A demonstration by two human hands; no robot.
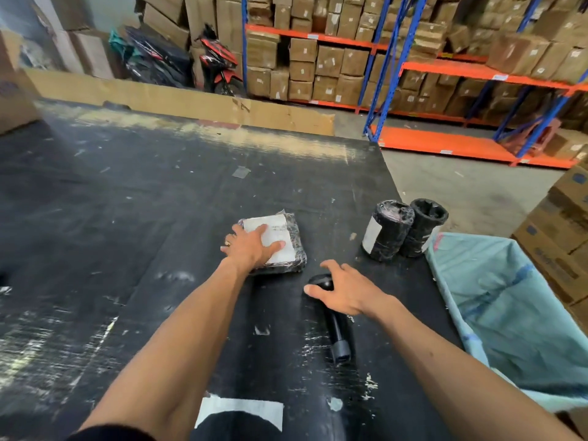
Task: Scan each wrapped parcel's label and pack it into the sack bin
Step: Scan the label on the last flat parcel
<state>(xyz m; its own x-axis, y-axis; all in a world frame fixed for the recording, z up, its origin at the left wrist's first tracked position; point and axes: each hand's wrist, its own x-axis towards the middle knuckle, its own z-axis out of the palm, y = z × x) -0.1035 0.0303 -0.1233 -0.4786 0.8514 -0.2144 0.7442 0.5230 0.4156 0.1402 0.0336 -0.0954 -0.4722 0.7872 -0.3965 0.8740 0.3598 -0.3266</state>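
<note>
Parcels sit on a big black table (127, 202) in a warehouse. One flat wrapped parcel (288, 246) lies near the middle, with its white label (276, 232) facing up. The left hand (251, 248) lies flat on top of this parcel, fingers spread out and straight, covering part of the label. It presses or holds the parcel down, and it does not seem to be wrapped around it. The right hand (345, 292) reaches down over the black scanner (334, 326), which lies on the table just beside the parcel. Its fingers are bent over the scanner's head, but whether they have a real hold on it I cannot tell. Two round wrapped parcels (404, 230) stand upright farther back on the right, touching each other, and they are not yet packed. The pale green sack bin (509, 313) hangs open at the right edge of the table. My guess is that the scanning step for the flat parcel is just starting. Next, the right hand needs to pick up the scanner and point it at the label, and the left hand should slide off the label so it can be read. After that the parcel can go into the sack.
</note>
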